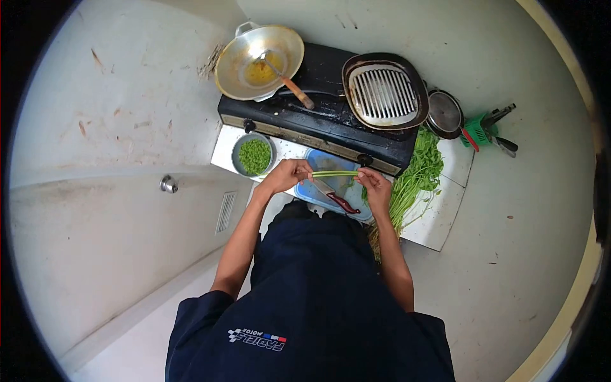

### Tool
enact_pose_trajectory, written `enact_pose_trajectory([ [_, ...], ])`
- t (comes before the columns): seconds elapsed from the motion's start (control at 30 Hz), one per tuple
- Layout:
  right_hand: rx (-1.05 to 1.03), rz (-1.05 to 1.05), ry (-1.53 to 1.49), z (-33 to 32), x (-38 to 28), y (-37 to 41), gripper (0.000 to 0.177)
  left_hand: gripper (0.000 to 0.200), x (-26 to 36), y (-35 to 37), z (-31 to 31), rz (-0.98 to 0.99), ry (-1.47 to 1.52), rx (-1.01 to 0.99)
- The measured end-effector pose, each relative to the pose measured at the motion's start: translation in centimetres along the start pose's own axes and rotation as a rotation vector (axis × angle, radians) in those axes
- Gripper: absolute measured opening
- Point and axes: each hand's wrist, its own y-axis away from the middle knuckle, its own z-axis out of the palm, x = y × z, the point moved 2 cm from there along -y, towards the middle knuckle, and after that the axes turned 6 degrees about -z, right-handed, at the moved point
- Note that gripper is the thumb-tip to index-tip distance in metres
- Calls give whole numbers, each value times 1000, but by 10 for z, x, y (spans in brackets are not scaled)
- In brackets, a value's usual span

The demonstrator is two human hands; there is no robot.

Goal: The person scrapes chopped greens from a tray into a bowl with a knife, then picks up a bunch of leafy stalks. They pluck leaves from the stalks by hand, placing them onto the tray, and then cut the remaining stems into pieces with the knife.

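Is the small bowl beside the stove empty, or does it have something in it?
Not empty: the bowl holds a heap of chopped green pieces that covers most of its inside.

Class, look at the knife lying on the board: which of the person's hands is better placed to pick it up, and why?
Right. The right hand is beside the red handle of the knife; the left hand is farther from it. Both hands hold the stems.
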Motion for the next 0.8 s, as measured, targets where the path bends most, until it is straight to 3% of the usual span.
enact_pose_trajectory([
  [0.47,5,52,132,-8,47,3,23,15,-50,-21,23,34,-84,13],
  [0.5,50,46,247,-10,49,3,24,18,-45,-23,22,-40,-58,-5],
  [0.67,223,-74,616,-15,56,18,26,16,-81,-57,24,30,-80,25],
  [0.73,202,-122,663,-13,59,28,22,16,-88,-65,22,111,-116,66],
  [0.8,165,-143,750,-8,62,43,22,18,-95,-73,20,73,-154,30],
])
